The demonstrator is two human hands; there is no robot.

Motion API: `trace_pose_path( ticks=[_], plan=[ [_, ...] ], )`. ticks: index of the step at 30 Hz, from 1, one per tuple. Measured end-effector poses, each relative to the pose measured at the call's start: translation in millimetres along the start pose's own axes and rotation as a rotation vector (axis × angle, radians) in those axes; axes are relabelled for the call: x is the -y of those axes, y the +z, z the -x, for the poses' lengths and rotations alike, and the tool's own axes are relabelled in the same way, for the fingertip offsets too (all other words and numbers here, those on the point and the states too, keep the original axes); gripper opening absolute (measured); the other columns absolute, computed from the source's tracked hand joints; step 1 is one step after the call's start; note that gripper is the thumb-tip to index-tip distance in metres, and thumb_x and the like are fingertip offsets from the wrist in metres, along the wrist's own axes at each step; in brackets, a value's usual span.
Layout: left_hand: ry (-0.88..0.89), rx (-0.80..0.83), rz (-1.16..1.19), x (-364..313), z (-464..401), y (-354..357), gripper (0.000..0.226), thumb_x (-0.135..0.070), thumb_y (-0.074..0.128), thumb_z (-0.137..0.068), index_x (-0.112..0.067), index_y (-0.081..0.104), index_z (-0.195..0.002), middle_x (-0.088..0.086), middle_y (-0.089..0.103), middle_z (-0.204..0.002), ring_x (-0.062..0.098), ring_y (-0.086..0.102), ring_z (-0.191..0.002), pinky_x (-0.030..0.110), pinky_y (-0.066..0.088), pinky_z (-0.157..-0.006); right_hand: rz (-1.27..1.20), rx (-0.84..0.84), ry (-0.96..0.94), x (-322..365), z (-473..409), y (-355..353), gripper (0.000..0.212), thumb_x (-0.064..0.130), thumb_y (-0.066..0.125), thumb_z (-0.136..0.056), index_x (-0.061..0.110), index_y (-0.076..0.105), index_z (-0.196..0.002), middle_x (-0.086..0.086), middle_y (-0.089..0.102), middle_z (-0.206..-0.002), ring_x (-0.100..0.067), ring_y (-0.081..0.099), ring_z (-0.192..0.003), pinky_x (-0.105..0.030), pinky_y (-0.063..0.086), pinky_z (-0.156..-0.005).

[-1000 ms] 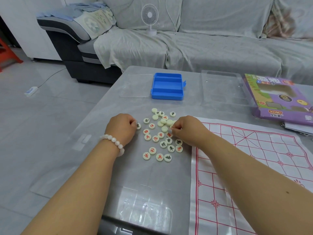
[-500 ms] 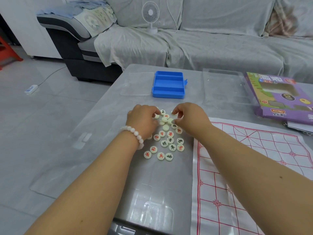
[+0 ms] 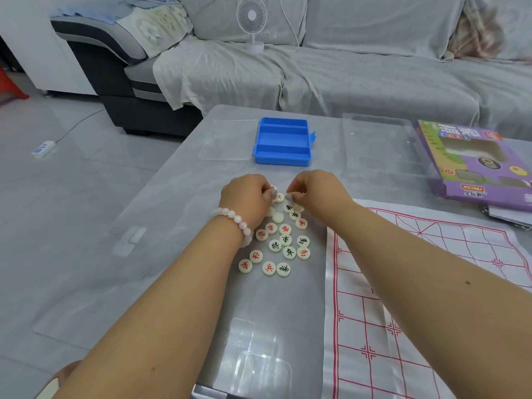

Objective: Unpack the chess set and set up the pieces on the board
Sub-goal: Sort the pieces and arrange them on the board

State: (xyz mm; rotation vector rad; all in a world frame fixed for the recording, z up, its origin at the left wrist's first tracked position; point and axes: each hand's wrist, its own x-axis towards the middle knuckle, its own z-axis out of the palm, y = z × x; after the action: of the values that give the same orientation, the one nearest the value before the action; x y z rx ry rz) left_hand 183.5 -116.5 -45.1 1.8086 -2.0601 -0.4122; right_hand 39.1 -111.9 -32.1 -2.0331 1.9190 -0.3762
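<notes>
Several cream round chess pieces (image 3: 275,245) with red or black characters lie in a loose pile on the grey table (image 3: 178,226). At the pile's far end, my left hand (image 3: 244,198), with a bead bracelet on its wrist, curls its fingertips onto a piece. My right hand (image 3: 316,194) faces it a few centimetres away and pinches another piece. One piece (image 3: 278,198) shows between the two hands. The white paper board (image 3: 431,298) with red grid lines lies to the right, with no pieces on it.
An open blue piece box (image 3: 282,141) sits beyond the pile, its clear lid (image 3: 227,139) to the left. A clear tray (image 3: 380,145) and the purple game box (image 3: 475,162) lie at the right. A sofa with a small fan (image 3: 252,21) stands behind the table.
Both hands have moved from the middle of the pile to its far end and drawn close together. The view has tilted slightly.
</notes>
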Motion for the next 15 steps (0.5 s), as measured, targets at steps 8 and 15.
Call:
trace_pose_path(
  ticks=[8, 15],
  plan=[
    [-0.020, -0.036, -0.089, 6, 0, 1, 0.013, -0.033, 0.050, -0.093, -0.023, 0.060, -0.093, -0.001, 0.066, -0.092, 0.019, 0.057, -0.092, 0.037, 0.047, -0.086, 0.009, 0.023, 0.023, 1, -9, -1, 0.016, 0.022, 0.057, -0.092, 0.017, 0.067, -0.104, -0.003, 0.067, -0.103, -0.019, 0.060, -0.095, -0.028, 0.047, -0.083],
    [0.065, -0.015, -0.056, 15, 3, -6, 0.012, -0.028, 0.054, -0.092, -0.025, 0.065, -0.096, -0.002, 0.059, -0.097, 0.017, 0.051, -0.097, 0.031, 0.045, -0.080, -0.002, -0.062, 0.012, -16, -6, -15, 0.015, 0.020, 0.062, -0.089, 0.020, 0.072, -0.100, 0.003, 0.064, -0.099, -0.012, 0.055, -0.087, -0.023, 0.039, -0.073]
  ],
)
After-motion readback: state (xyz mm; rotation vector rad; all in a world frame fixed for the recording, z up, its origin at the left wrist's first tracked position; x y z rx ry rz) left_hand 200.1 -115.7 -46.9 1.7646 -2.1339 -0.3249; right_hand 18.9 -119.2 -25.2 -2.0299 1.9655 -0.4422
